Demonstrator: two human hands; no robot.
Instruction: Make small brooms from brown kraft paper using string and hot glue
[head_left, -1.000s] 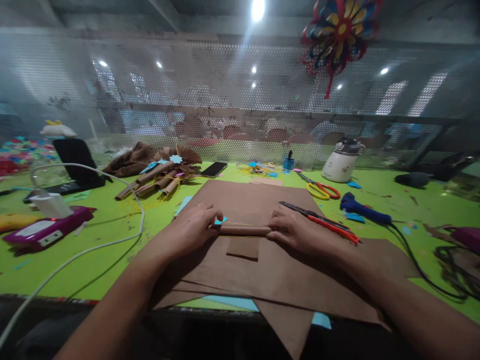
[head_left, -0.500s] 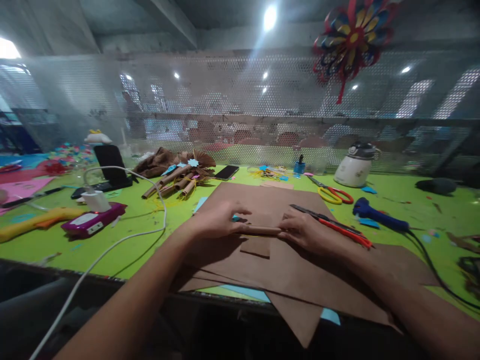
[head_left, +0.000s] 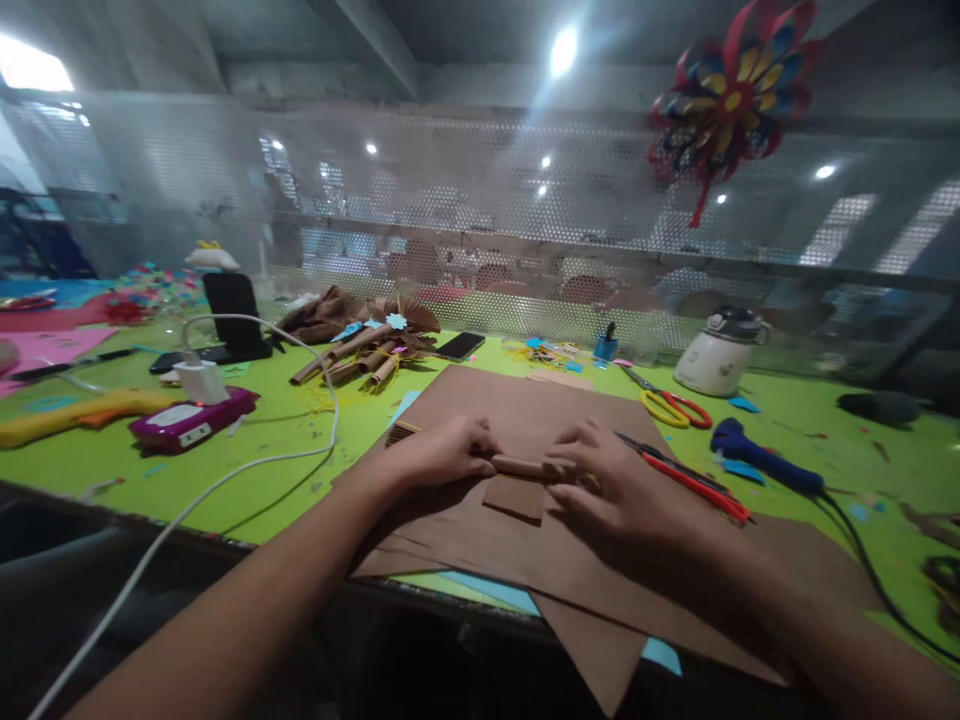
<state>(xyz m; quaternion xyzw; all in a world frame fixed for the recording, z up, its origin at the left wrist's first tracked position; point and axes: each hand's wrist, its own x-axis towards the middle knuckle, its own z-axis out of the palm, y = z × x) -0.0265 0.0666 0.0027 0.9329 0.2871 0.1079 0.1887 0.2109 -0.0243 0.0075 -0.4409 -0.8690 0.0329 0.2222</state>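
A thin brown paper roll (head_left: 523, 467) lies level between my hands, just above large brown paper sheets (head_left: 480, 405). My left hand (head_left: 456, 450) pinches its left end between thumb and fingers. At the right end, my right hand (head_left: 589, 475) has its thumb and fingers spread around the roll, with a gap between them. A small brown rectangle (head_left: 514, 498) rests on the sheets just below the roll. Partly hidden behind my left forearm is a stack of brown strips (head_left: 401, 432). Red-handled scissors (head_left: 697, 483) lie beside my right hand.
Yellow-and-red scissors (head_left: 671, 405), a blue glue gun (head_left: 765, 455) and a white jug (head_left: 716, 352) stand or lie at right. At left are a purple power strip (head_left: 193, 420) with a white cable and a yellow glue gun (head_left: 82, 415). Brown rolls (head_left: 352, 350) lie behind.
My right hand's fingers have opened from their closed grip around the roll's right end. My left fingers have curled in more. The view has shifted slightly, and the strips behind my left forearm now show.
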